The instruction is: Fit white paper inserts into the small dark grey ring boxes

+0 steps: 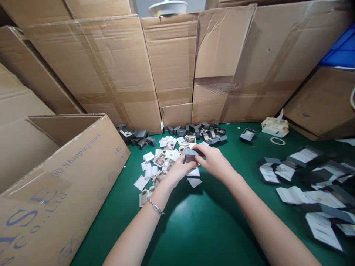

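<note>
Between my two hands is a small dark grey gift box (192,152), held over the middle of the green table. My left hand (177,170) grips its left side, with a chain bracelet at the wrist. On the right side, the fingers of my right hand (212,159) close on the box's edge. White card flaps (194,181) show just below the box; whether they belong to it I cannot tell. A heap of white paper pieces and beige inserts (166,157) lies beside my left hand. Behind the heap are several dark small boxes (191,129), some with lids up.
An opened carton (83,166) stands at the left. Cardboard sheets (172,59) wall off the back. At the right lie several dark boxes with white linings (302,166). A single dark box (247,135), a tissue pack (275,126) and a white ring (277,141) sit at the back right.
</note>
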`<state>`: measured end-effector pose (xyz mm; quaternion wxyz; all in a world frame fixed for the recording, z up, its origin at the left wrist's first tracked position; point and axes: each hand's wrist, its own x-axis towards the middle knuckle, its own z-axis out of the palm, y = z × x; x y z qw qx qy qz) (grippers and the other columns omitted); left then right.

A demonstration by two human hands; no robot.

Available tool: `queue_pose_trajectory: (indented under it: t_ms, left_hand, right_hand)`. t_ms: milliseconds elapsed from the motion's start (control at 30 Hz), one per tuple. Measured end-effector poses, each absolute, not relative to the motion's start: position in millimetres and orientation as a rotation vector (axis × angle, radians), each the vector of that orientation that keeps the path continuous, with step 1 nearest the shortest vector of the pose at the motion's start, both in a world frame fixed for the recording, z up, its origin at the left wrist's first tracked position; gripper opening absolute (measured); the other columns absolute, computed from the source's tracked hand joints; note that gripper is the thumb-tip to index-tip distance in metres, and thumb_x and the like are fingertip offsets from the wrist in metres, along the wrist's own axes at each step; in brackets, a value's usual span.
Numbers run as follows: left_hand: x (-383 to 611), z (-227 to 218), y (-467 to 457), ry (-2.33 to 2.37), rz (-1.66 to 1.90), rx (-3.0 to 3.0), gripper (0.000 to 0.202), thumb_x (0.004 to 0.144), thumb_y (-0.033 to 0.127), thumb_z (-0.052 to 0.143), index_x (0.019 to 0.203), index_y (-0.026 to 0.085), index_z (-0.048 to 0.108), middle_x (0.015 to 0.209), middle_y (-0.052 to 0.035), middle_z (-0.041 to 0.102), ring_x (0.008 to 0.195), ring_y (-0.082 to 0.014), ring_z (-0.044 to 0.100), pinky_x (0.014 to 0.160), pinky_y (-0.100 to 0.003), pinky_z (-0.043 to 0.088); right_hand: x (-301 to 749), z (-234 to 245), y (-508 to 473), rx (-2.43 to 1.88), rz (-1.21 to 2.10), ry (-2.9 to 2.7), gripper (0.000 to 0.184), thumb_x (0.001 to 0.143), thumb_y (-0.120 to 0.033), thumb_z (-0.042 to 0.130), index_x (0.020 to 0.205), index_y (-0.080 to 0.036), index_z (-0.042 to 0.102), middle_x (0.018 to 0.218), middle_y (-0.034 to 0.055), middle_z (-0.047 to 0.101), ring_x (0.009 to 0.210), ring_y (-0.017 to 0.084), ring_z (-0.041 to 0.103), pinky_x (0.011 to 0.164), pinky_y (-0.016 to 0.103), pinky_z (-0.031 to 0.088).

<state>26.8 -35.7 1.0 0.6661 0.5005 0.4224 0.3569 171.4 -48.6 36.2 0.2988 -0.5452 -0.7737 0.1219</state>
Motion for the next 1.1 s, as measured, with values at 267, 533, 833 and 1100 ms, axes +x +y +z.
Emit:
queue_pose_trajectory:
  t_ms: [267, 533, 833, 1100]
  left_hand:
    - [36, -13, -36, 0.796, 0.923, 0.979, 0.023, 0.057, 0.011, 0.070, 0.078, 0.012, 0.063, 0.074, -0.0022, 0.065, 0.072, -0.0144, 0.059, 0.072, -0.027, 0.045]
    - [41, -22, -36, 0.766, 0.979, 0.984, 0.025, 0.060, 0.012, 0.069, 0.085, 0.014, 0.063, 0.077, -0.0021, 0.067, 0.073, -0.0147, 0.060, 0.074, -0.028, 0.046]
    - [35, -25, -29, 0.846, 0.977, 1.035, 0.028, 0.070, 0.033, 0.067, 0.088, 0.012, 0.067, 0.080, -0.0044, 0.068, 0.074, -0.0157, 0.059, 0.071, -0.027, 0.044]
    - [37, -19, -31, 0.861, 0.965, 0.884, 0.019, 0.062, 0.025, 0.066, 0.075, 0.011, 0.066, 0.070, -0.0031, 0.064, 0.064, -0.0134, 0.056, 0.062, -0.025, 0.041]
  right_hand:
    - [167, 36, -52, -1.377, 0.206, -2.134, 0.029, 0.080, -0.013, 0.044, 0.102, -0.023, 0.060, 0.104, 0.0044, 0.066, 0.092, 0.019, 0.061, 0.077, 0.029, 0.045]
    - [166, 37, -52, -1.465, 0.210, -2.176, 0.025, 0.081, -0.014, 0.045, 0.100, -0.024, 0.058, 0.101, 0.0033, 0.066, 0.087, 0.019, 0.060, 0.070, 0.027, 0.043]
    - [171, 38, -51, -1.442, 0.264, -2.152, 0.024, 0.081, -0.015, 0.047, 0.100, -0.024, 0.059, 0.098, 0.0025, 0.067, 0.082, 0.017, 0.059, 0.066, 0.026, 0.041]
    - [167, 35, -51, -1.477, 0.257, -2.162, 0.024, 0.081, -0.015, 0.047, 0.100, -0.024, 0.059, 0.095, 0.0031, 0.066, 0.078, 0.017, 0.058, 0.062, 0.024, 0.039]
